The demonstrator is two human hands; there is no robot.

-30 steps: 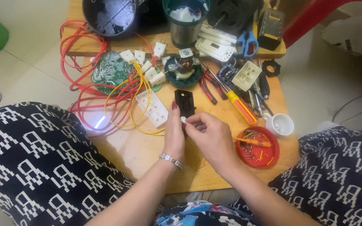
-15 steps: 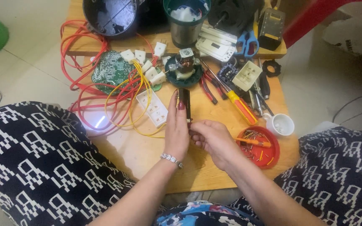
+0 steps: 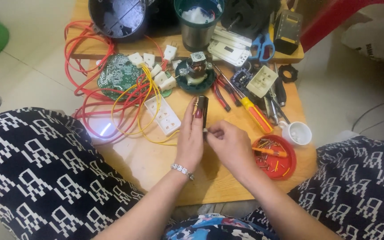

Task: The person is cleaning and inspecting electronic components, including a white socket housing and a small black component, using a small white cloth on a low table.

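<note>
— Wooden bench (image 3: pixel 156 164), low and crowded, on a pale tiled floor; what lies on it?

— Red wires (image 3: pixel 85 66) loop over the far left side, yellow wires (image 3: pixel 150 106) cross a round green circuit board (image 3: pixel 118 75); a white socket strip (image 3: pixel 164 115) lies just left of the hands; a small motor (image 3: pixel 196 66) sits on a green base beyond them.

— And the hands?

— Left hand (image 3: pixel 190 138) grips a black plastic part (image 3: pixel 203 110), held upright and edge-on above the middle of the bench, fingers closed along its left side; right hand (image 3: pixel 227 144) has its fingertips pinched together at the lower end of that part; what they pinch is too small to tell.

— To the right?

— Yellow and red screwdriver (image 3: pixel 255 113) lies aslant, red pliers (image 3: pixel 221 91) beside it; a red lid (image 3: pixel 275 158) holding small screws and a thin orange tool sits just right of the right hand; a white cup (image 3: pixel 298 132) stands near it; blue scissors (image 3: pixel 262 44) lie farther back.
</note>
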